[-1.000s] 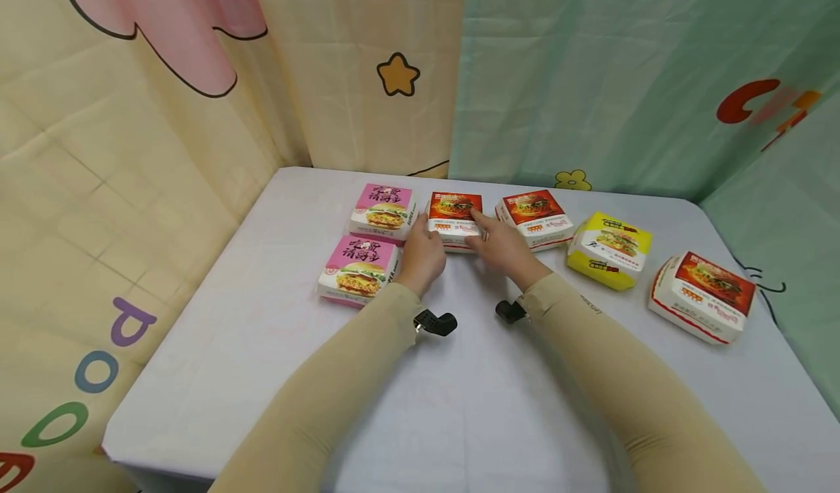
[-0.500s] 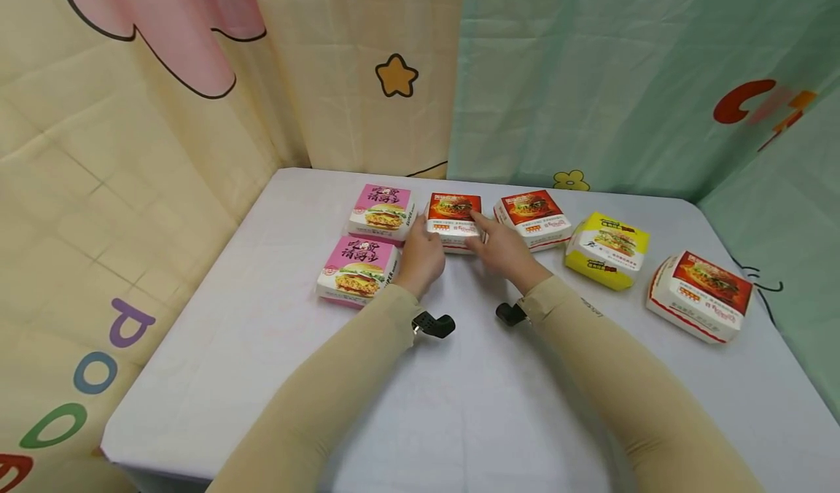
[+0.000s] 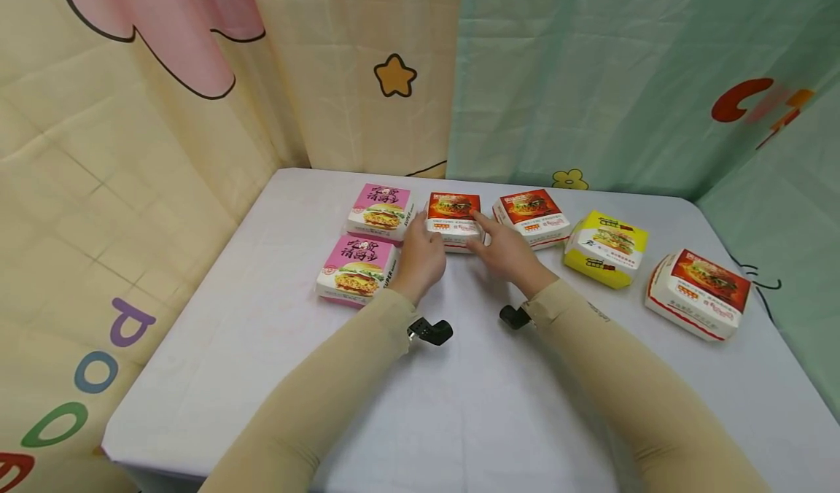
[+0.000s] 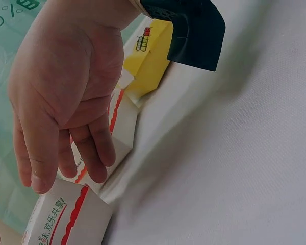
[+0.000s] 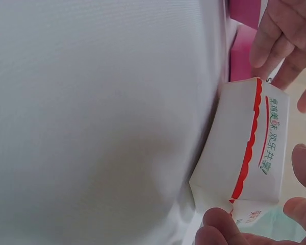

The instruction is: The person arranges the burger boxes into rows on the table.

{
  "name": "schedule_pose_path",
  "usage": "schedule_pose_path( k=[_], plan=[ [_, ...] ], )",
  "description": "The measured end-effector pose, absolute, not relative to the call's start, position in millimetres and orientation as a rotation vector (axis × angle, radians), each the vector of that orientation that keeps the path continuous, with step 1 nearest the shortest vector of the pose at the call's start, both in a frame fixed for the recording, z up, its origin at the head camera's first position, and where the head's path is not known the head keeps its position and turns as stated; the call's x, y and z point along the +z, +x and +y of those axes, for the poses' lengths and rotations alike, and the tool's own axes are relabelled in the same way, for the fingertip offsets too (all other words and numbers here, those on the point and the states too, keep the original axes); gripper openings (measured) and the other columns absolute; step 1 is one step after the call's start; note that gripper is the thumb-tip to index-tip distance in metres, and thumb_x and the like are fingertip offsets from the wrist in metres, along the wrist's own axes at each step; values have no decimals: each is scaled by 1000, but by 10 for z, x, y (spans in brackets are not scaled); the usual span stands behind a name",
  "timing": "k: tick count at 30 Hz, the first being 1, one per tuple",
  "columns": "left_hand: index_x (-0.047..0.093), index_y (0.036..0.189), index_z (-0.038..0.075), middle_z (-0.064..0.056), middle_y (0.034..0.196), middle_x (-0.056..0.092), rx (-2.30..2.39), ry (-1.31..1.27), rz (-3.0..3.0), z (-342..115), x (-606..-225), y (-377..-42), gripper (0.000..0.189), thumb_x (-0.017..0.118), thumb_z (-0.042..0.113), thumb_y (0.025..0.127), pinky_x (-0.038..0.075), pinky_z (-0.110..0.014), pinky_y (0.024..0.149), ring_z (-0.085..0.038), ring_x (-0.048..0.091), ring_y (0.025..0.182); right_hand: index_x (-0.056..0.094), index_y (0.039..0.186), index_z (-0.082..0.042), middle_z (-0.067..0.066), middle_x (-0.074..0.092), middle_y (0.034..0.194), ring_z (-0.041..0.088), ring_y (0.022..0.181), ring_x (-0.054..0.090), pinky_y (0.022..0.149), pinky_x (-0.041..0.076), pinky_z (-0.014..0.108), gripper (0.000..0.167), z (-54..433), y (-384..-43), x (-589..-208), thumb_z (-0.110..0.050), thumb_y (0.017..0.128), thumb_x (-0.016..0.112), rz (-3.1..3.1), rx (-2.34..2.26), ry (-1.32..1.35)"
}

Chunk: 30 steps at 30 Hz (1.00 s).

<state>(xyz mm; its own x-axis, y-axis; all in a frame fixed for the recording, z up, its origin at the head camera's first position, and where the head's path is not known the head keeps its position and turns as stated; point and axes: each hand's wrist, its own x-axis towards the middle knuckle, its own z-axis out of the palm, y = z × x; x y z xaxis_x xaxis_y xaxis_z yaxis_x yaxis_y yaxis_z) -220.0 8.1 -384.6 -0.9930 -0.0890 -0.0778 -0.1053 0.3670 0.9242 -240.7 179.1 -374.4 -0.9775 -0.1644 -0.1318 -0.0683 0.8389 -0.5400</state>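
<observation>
Middle box (image 3: 453,218): while the left hand (image 3: 423,259) and the right hand (image 3: 505,251) flank it, it lies flat on the white table (image 3: 459,405).
Left-hand fingers: nearly straight, slightly apart, at the box's left end; I cannot tell whether they press it.
Right-hand fingers: loosely straight and spread, at the right end; firm contact is unclear too.
Left side: the far pink box (image 3: 380,211) and near pink box (image 3: 357,268).
Right side: a red-topped box (image 3: 531,218), then a yellow box (image 3: 607,248), then the end box (image 3: 699,294), also red-topped.
</observation>
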Motion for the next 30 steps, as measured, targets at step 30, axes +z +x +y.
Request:
schedule_pose_path(
  k=[30],
  plan=[
    [30,165,13,-5,172,31,1642,486,2643,693,-3641,-1971,65,56,29,108,31,-45,128,-23,31,160,36,163,-6,21,39,167,41,157,32,126,27,64,59,2663,-2355,-3443,-25,109,50,2990,-1139,16]
  ],
)
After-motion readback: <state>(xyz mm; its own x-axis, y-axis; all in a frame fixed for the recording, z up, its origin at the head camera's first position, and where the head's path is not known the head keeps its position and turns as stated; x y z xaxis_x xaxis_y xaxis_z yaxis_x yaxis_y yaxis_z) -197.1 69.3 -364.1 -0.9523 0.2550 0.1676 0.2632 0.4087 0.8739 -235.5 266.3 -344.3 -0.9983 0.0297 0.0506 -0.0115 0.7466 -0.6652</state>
